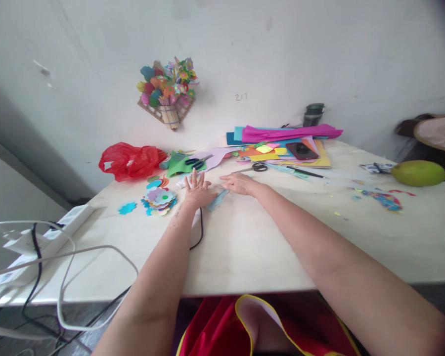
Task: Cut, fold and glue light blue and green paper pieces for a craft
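My left hand [198,192] rests on the table with its fingers spread, beside a light blue paper piece [218,199]. My right hand [239,184] reaches in from the right, its fingers stretched out over the top end of that paper. A white object with a black cord is partly hidden under my left wrist. Just beyond my hands lie black-handled scissors [257,168] and a second pair [197,162] on green paper [178,164]. Left of my left hand is a pile of paper flowers [161,198].
A red plastic bag [132,160] sits at the back left, a power strip [65,230] with loose cables at the left edge. Coloured sheets [289,132], a phone [302,151] and a dark cup [313,114] stand at the back. A green-yellow fruit [419,173] lies right.
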